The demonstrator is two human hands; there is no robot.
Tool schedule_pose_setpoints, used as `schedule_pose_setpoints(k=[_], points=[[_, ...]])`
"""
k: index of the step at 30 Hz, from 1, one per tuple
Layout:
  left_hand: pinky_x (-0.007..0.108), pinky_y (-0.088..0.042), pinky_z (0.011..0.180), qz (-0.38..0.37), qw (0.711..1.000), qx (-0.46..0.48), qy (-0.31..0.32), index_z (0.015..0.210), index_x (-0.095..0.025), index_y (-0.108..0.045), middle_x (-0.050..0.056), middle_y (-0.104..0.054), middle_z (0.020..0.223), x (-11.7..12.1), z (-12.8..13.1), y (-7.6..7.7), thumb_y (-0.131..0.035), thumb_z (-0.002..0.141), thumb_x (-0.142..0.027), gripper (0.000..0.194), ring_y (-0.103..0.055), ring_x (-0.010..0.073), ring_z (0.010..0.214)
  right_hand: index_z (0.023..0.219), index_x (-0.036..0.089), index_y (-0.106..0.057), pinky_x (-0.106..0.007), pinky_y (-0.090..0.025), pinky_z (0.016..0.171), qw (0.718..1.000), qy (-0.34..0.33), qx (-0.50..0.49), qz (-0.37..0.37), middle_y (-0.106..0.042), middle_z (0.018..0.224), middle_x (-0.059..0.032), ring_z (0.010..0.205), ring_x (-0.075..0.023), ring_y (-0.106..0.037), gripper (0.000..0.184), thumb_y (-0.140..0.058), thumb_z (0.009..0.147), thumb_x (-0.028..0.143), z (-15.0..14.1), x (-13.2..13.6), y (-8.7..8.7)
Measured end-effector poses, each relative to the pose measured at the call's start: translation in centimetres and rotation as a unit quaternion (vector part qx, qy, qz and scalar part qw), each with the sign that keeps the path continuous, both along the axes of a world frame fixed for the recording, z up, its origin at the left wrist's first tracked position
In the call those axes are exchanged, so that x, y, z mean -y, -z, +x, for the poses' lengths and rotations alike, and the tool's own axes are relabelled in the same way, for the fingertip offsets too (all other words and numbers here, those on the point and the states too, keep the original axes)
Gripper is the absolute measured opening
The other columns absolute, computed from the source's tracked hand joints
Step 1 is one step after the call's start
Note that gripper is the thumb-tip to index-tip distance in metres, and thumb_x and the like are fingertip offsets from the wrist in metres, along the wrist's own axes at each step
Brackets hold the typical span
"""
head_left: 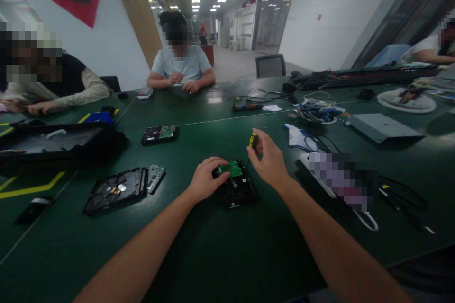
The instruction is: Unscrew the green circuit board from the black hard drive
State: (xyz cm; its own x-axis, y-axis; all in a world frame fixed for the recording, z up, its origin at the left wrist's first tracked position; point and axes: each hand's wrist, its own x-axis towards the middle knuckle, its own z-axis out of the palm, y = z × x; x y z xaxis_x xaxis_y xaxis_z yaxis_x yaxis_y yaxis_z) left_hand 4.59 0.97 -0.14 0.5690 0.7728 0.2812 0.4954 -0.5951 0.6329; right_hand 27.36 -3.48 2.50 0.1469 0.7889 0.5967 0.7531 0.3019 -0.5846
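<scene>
Looking down through the head view, I note a hard drive (239,193) flat on the table (213,255), between the person's hands, its green circuit board (234,168) uppermost at the far end. Left hand (208,177) lies over the drive's left edge, fingers bent onto the board; gripping or merely pressing, cannot tell. Right hand (268,158) pinches a yellow-and-black handle (253,140), probably a screwdriver's, above the far right corner. Tip too small to make out; contact uncertain. My judgement: seat the tip fully and hold the shaft square before twisting, or a screw head may strip. Left fingers should bear on the casing, clear of the tip, lest the drive swivel. Leftward, a loose board (155,179) lies just beside a second hard drive (117,188).
</scene>
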Motion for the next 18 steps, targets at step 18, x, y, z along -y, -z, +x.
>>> schedule_pose_setpoints(k=[18], points=[[0.050, -0.046, 0.109, 0.005, 1.000, 0.007, 0.000, 0.116, -0.028, -0.071, 0.004, -0.071, 0.130, -0.3, 0.0, 0.8, -0.073, 0.090, -0.034, 0.027, -0.061, 0.0275, 0.125, 0.155, 0.031, -0.033, -0.042, -0.064, 0.096, 0.988, -0.051, -0.142, 0.038, -0.068, 0.126, -0.0103, 0.101, -0.0230, -0.074, 0.064, -0.060, 0.098, 0.037, -1.9, 0.6, 0.8]])
